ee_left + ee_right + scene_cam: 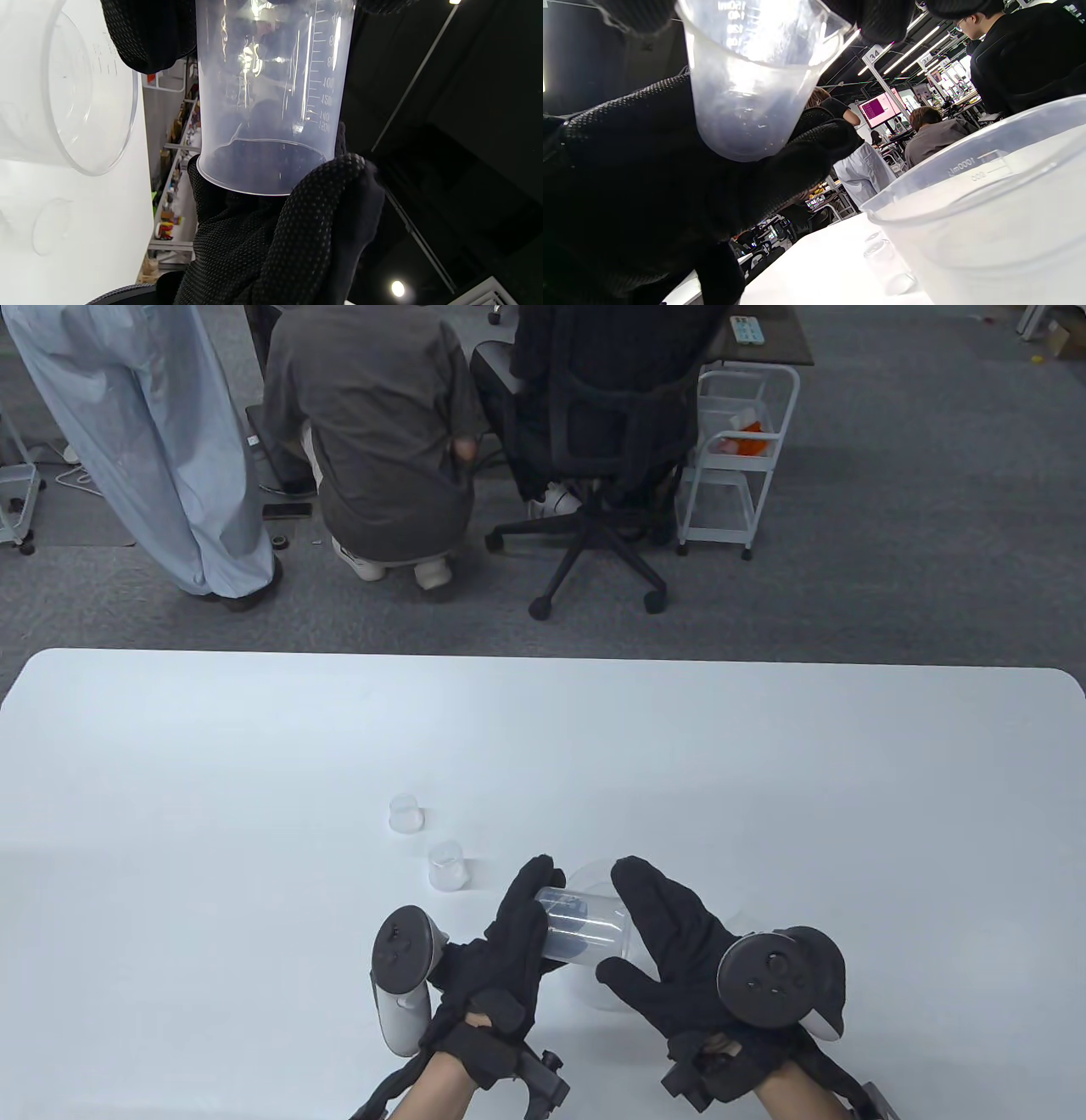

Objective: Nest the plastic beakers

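Two small clear plastic beakers stand upright on the white table [254, 780], far-left of the hands: one [405, 813] farther out, one [446, 865] nearer, apart from each other. A large clear 1000 mL plastic beaker [988, 220] stands on the table under and behind the hands, mostly blocked by them in the table view. The mid-size clear graduated plastic beaker [585, 931] is lifted off the table, lying sideways between both hands above the large one. Left hand [501, 959] wraps its base end with fingers curled; right hand [679, 950] covers the rim end, fingers spread over the top, thumb below. Left wrist view shows the scale to 150 and the right glove across the open mouth. Right wrist view shows the closed base seated in the left palm.
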`<action>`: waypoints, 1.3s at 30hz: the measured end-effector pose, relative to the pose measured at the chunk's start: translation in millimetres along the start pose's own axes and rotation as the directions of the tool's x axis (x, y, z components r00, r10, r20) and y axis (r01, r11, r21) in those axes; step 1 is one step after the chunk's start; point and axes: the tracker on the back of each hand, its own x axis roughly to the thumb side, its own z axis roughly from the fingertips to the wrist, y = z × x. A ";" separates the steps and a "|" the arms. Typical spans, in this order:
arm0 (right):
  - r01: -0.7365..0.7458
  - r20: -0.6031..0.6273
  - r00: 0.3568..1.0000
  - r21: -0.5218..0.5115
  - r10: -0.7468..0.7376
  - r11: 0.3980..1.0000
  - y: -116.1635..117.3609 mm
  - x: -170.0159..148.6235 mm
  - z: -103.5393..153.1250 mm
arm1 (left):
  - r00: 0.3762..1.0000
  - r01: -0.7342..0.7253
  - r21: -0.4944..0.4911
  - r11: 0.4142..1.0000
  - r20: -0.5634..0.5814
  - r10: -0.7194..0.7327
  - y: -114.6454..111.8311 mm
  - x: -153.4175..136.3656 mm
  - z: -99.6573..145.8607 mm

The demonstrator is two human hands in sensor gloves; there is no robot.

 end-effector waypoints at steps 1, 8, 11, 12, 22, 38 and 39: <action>0.001 0.001 1.000 -0.006 -0.001 1.000 0.1 0.0 -0.1 | 1.000 0.028 0.001 1.000 0.009 -0.028 -0.1 0.0 -0.2; 0.020 0.003 1.000 -0.047 -0.020 0.999 0.2 -0.3 -0.8 | 0.987 0.149 0.048 0.988 0.047 -0.151 1.7 -0.1 0.8; 0.020 -0.001 1.000 -0.059 -0.020 0.998 0.3 -0.3 -1.1 | 0.965 0.247 0.087 0.965 0.068 -0.253 4.3 0.3 2.2; 0.012 -0.005 1.000 -0.062 -0.012 0.998 0.3 -0.5 -1.4 | 0.953 0.286 0.099 0.953 0.078 -0.294 5.3 0.5 3.0; -0.218 -0.094 0.972 -0.038 0.214 0.975 -3.2 -12.0 -9.0 | 0.781 0.583 0.226 0.781 0.110 -0.615 16.6 -6.6 13.9; -0.470 -0.153 0.852 0.195 0.500 0.861 25.0 -21.6 -20.1 | 0.667 0.714 0.204 0.670 0.091 -0.739 16.9 -20.2 19.6; -0.467 -0.152 0.854 0.195 0.497 0.862 26.2 -22.4 -20.2 | 0.666 0.716 0.199 0.669 0.091 -0.741 16.9 -20.4 19.5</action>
